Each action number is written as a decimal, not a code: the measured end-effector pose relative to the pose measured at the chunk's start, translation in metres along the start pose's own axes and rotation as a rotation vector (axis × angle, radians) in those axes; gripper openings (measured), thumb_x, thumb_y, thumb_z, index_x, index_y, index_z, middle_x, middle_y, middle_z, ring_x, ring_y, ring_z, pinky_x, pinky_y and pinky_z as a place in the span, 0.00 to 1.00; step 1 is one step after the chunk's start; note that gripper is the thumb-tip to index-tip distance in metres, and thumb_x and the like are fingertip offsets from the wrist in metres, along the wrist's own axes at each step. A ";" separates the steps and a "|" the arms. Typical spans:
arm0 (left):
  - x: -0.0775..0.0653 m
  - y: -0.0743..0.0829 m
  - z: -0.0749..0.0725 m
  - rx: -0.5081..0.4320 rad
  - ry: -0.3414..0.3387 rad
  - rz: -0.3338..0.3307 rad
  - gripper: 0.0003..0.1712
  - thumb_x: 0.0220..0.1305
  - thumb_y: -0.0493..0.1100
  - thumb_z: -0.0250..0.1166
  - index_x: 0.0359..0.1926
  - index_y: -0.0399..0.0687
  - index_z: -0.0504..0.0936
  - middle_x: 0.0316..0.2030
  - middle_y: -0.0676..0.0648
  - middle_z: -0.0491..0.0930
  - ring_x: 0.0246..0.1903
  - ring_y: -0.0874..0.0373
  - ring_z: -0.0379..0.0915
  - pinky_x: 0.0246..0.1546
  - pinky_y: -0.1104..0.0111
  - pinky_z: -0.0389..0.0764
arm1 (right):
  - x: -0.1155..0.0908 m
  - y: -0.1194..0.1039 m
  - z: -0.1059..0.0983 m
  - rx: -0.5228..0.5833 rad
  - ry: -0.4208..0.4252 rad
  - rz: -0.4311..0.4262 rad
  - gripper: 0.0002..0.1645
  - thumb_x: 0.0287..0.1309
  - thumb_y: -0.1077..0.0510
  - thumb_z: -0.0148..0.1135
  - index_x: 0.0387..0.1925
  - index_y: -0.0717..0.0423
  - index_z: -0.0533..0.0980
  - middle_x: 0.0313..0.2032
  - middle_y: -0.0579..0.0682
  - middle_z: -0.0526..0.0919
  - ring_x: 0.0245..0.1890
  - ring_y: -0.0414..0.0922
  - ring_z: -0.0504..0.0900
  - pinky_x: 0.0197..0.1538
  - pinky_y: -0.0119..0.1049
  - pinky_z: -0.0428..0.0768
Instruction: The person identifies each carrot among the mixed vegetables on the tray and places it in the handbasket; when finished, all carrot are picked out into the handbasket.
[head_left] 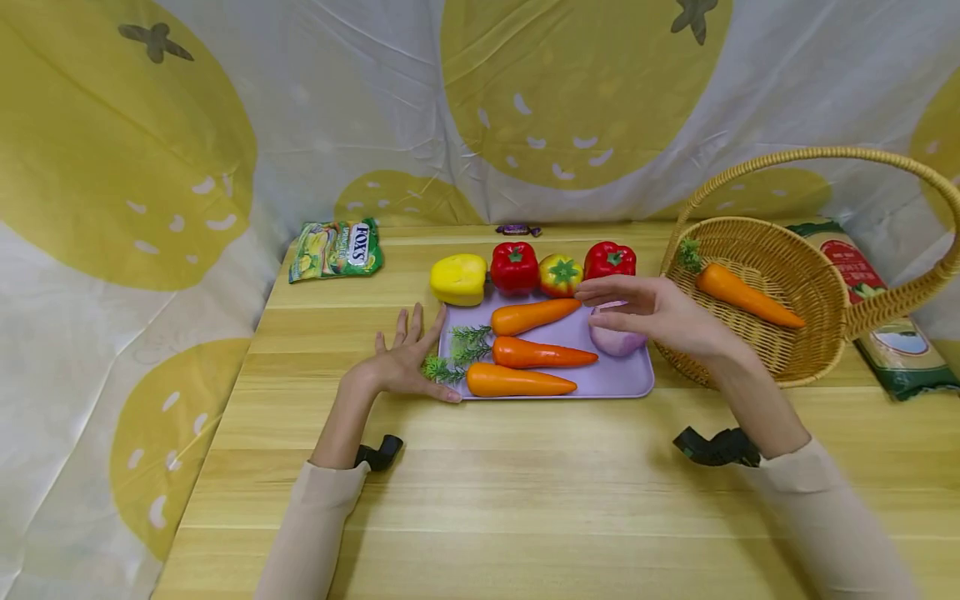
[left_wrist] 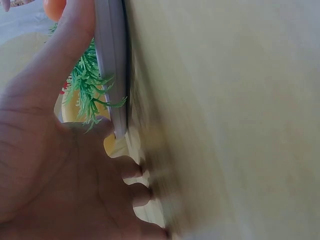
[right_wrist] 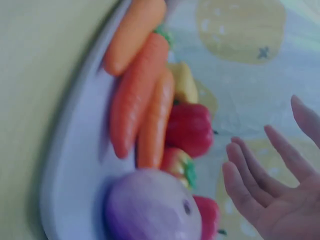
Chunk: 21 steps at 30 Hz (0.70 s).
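A lilac tray [head_left: 622,385] holds a top carrot [head_left: 536,317], a middle carrot [head_left: 545,353] and a front carrot [head_left: 521,381], plus a purple onion [head_left: 621,342]. Along its back edge stand a yellow bell pepper [head_left: 458,281], two red bell peppers [head_left: 514,268] and a red-and-yellow tomato-like vegetable [head_left: 561,275]. With fingers spread, my left hand [head_left: 401,362] is at the tray's left edge, thumb by the front corner and carrot greens [left_wrist: 87,80] beside it. My right hand [head_left: 660,312] hovers over the onion, fingers extended; the right wrist view shows nothing held.
To the right stands a wicker basket [head_left: 678,354] with a tall handle and one carrot [head_left: 750,296] inside. Behind it lies a red-and-green food bag [head_left: 907,342]. A green FOX'S candy bag [head_left: 336,250] and a purple wrapped candy [head_left: 517,230] lie at the back, near the patterned curtain [head_left: 390,100].
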<state>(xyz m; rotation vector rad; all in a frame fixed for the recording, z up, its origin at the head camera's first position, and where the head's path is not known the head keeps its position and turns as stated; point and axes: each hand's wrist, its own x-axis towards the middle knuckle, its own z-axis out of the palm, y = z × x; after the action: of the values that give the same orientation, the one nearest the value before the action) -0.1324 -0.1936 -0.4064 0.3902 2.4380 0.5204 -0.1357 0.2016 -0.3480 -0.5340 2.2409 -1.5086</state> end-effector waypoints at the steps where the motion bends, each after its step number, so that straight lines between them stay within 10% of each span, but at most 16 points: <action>1: 0.000 -0.001 0.000 -0.011 0.001 0.004 0.82 0.48 0.73 0.77 0.83 0.63 0.24 0.79 0.37 0.10 0.78 0.37 0.04 0.71 0.26 0.20 | 0.003 0.002 0.006 0.008 -0.008 -0.006 0.26 0.69 0.56 0.67 0.67 0.50 0.77 0.63 0.50 0.83 0.64 0.47 0.80 0.61 0.27 0.79; 11: 0.011 -0.013 0.009 -0.017 0.019 0.003 0.86 0.38 0.82 0.74 0.81 0.72 0.22 0.78 0.43 0.07 0.78 0.42 0.00 0.71 0.28 0.18 | 0.027 0.013 0.053 -0.068 -0.110 -0.115 0.32 0.65 0.57 0.71 0.69 0.55 0.75 0.65 0.57 0.81 0.65 0.60 0.79 0.68 0.60 0.76; 21: 0.005 -0.006 0.003 -0.013 0.006 -0.007 0.84 0.44 0.77 0.75 0.82 0.65 0.23 0.79 0.40 0.09 0.78 0.40 0.01 0.71 0.28 0.19 | 0.044 0.022 0.071 -0.133 -0.143 -0.217 0.29 0.64 0.61 0.71 0.66 0.59 0.77 0.67 0.54 0.80 0.63 0.58 0.82 0.64 0.57 0.80</action>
<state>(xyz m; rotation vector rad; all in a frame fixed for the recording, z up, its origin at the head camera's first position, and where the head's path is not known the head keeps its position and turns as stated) -0.1349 -0.1965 -0.4140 0.3754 2.4396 0.5349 -0.1388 0.1312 -0.3975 -0.9217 2.2402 -1.3767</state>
